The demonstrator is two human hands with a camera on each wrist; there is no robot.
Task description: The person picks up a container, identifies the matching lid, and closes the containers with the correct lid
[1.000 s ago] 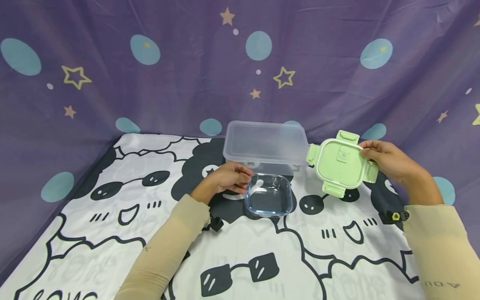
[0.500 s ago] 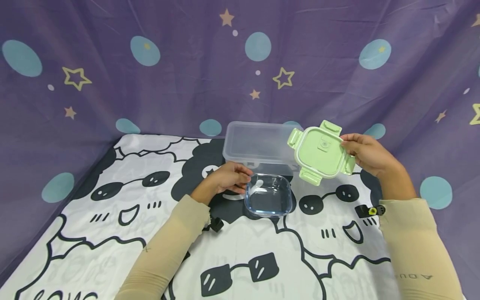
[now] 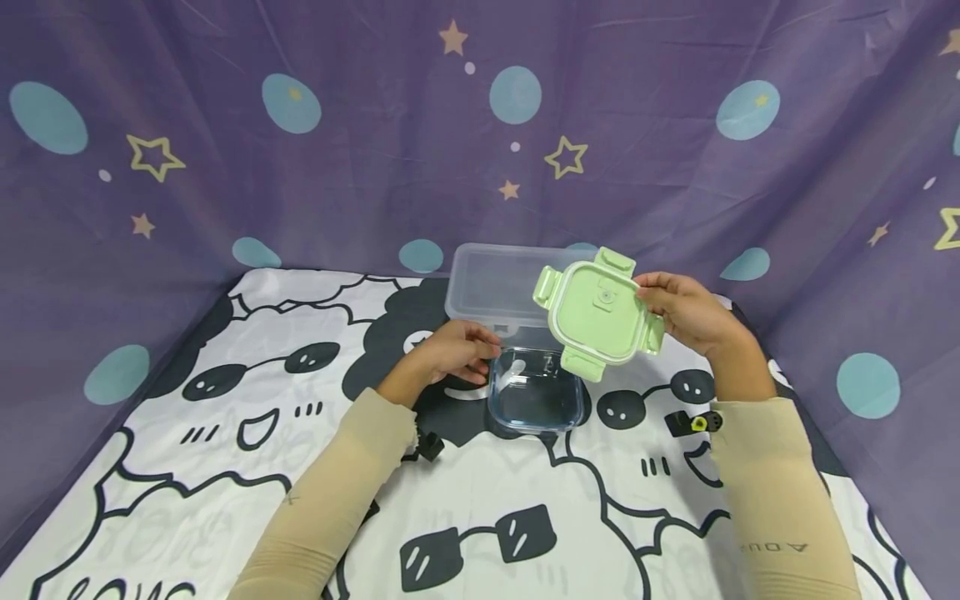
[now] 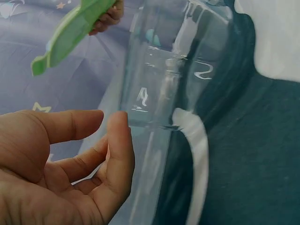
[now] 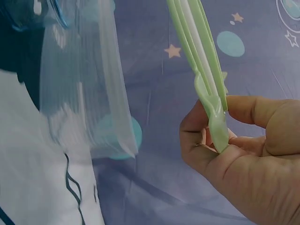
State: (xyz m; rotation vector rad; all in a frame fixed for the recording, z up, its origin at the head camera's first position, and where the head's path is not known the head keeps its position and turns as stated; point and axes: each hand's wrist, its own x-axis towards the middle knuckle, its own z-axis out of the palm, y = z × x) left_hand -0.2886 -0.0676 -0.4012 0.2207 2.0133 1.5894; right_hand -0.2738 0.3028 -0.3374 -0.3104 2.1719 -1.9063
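My right hand (image 3: 686, 312) pinches a light green square lid (image 3: 600, 308) by its right edge, thumb on one face and fingers on the other. Clip flaps stick out on the lid's sides. It is held up in the air, tilted, behind and right above a square glass food container (image 3: 536, 404). This container stands without a cover on the cloth. My left hand (image 3: 457, 352) is at the container's left rim, fingers loosely bent. In the left wrist view, a small gap shows between thumb and forefinger, and the fingertips (image 4: 119, 123) overlap the clear wall.
Behind the glass container stands a longer translucent plastic box (image 3: 495, 283), partly hidden by the lid. A purple patterned curtain (image 3: 360, 150) hangs close behind it. A white cloth with black cartoon drawings (image 3: 247, 467) covers the table.
My right hand has carried the lid leftward from the right side to near the glass container, so it now overlaps the plastic box in view. My left hand has stayed almost still.
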